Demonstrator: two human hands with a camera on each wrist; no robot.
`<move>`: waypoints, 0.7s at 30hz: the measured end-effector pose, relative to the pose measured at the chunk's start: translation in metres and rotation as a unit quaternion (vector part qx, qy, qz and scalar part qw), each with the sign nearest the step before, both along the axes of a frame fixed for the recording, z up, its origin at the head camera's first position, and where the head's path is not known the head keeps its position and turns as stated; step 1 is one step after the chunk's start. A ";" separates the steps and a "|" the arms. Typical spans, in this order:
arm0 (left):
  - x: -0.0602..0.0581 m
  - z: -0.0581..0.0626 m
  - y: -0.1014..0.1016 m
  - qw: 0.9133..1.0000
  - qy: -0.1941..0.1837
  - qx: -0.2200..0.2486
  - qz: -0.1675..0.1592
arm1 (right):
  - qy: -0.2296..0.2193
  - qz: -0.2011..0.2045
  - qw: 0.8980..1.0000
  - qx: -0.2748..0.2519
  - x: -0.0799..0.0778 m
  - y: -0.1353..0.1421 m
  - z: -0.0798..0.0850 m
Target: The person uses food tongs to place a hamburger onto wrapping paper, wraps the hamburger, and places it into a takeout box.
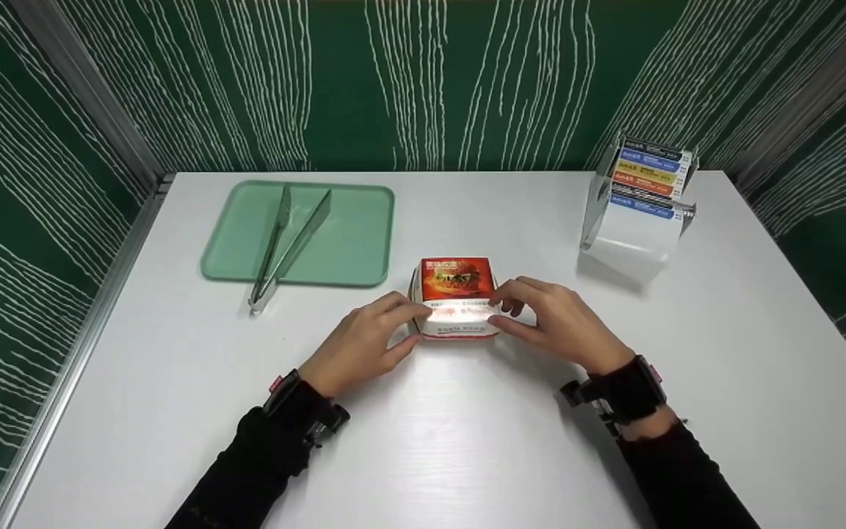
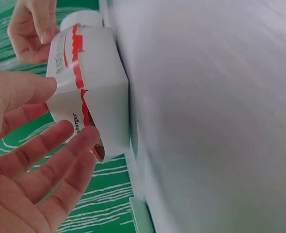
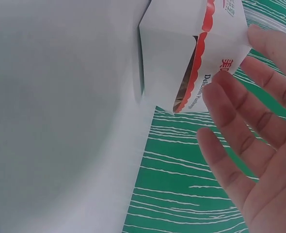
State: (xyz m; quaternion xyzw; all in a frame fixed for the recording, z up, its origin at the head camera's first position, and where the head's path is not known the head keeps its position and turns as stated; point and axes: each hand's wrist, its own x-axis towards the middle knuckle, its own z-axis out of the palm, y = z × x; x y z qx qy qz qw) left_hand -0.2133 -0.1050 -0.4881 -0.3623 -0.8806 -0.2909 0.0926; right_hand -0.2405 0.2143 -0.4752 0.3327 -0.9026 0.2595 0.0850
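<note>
A hamburger box (image 1: 456,294) with a red picture panel on its lid sits on the white table. The lid is down, but side gaps in the left wrist view of the box (image 2: 99,77) and the right wrist view of the box (image 3: 177,58) show something brown inside. My left hand (image 1: 368,334) is at its left side, thumb and forefinger at the lid's edge, the other fingers spread. From the right, my right hand (image 1: 562,319) touches the lid's edge with thumb and fingertips, its remaining fingers loose. Neither hand wraps round the box.
A green tray (image 1: 357,242) lies at the back left, with metal tongs (image 1: 291,253) across it, their joined end over the front rim. At the back right stands a clear rack (image 1: 592,213) of colour-labelled packs (image 1: 647,173), a white sheet (image 1: 632,235) hanging at its front.
</note>
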 end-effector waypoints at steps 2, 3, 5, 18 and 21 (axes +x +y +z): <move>0.000 0.000 0.000 1.000 -0.003 -0.002 0.001 | -0.006 0.002 1.000 -0.002 0.000 0.000 0.000; 0.000 -0.001 0.000 1.000 -0.003 -0.003 0.001 | -0.009 0.003 1.000 -0.003 0.000 -0.001 0.001; 0.001 -0.001 -0.001 1.000 -0.004 -0.002 0.001 | -0.014 0.007 1.000 -0.007 0.000 -0.001 0.001; 0.002 -0.002 -0.001 1.000 -0.015 0.002 0.003 | -0.029 0.030 0.999 -0.024 0.000 0.001 0.000; 0.002 -0.001 -0.001 1.000 -0.019 0.004 0.003 | -0.026 0.025 0.999 -0.023 0.000 0.003 0.001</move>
